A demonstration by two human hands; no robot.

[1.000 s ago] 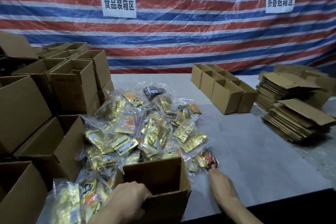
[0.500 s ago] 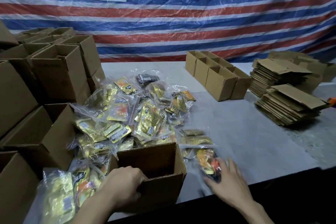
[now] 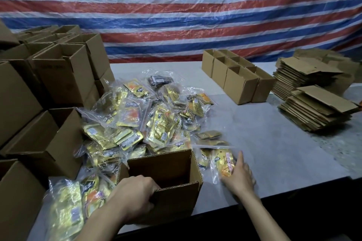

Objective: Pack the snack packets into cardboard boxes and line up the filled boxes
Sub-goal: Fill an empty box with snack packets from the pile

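**Trainee:** Where was the snack packet [image 3: 224, 162] relative to the working hand?

**Supervisor:** It lay flat on the table [image 3: 274, 152], just beside the right wall of the open cardboard box [image 3: 166, 170] and clear of the heap of snack packets [image 3: 147, 123]. The right hand [image 3: 238, 180] rested on its near end. The packet therefore extended ahead and slightly left of the fingers [image 3: 240, 157], between hand and box. Its long axis ran near-to-far, roughly parallel to that wall.

**Trainee:** Finger condition?

**Supervisor:** Right hand: straight, slightly spread, laid on the film. The thumb was hidden, so a pinch could not be confirmed. Left hand [image 3: 135, 195]: curled over the box's near wall, gripping it.

**Trainee:** Which hand served the transfer?

**Supervisor:** The right, being the nearer. Judged from position, a short lift leftward over the wall would be required, probably with the packet turned end-down to clear the opening. The left was committed to steadying the box.

**Trainee:** Change against the earlier frames?

**Supervisor:** One second before, the right hand met the packet at the heap's edge. Since then the packet had been drawn toward the table's front edge, alongside the box. The left hand's grip was unchanged.
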